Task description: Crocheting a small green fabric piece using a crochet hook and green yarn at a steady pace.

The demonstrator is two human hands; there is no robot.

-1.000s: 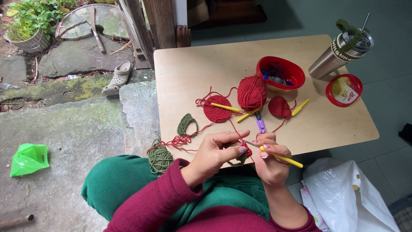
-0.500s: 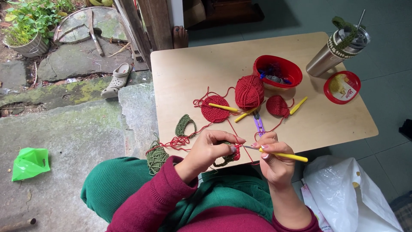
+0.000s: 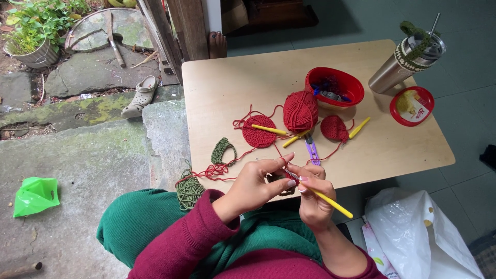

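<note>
Both hands shifted slightly; left hand (image 3: pixel 256 183) pinched the red yarn (image 3: pixel 227 168), right hand (image 3: pixel 312 199) gripped the yellow crochet hook (image 3: pixel 333 204)

Packages and labels we see

We spot a round red lid (image 3: pixel 412 106) with a yellow-white label on the table's right side, and a white plastic bag (image 3: pixel 418 237) on the floor below.
</note>
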